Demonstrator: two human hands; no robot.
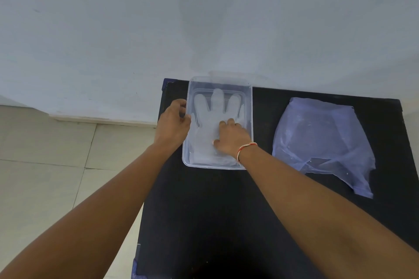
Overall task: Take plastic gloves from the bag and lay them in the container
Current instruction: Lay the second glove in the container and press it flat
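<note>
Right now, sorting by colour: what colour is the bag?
Pale blue, see-through bag; head view shows it.

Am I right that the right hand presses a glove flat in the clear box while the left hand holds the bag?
Not quite. In the head view the left hand holds the box edge, not the bag; the right hand does press the glove flat.

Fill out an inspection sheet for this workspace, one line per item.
Surface: black table, against a pale wall.
Job's things: clear container with a plastic glove flat inside; bag lies apart to its right.
Clutter: nothing seen.
Hands: left hand grips the container's left rim; right hand presses the glove, fingers down.
Cables: nothing seen.
Surroundings: tiled floor at left.
</note>
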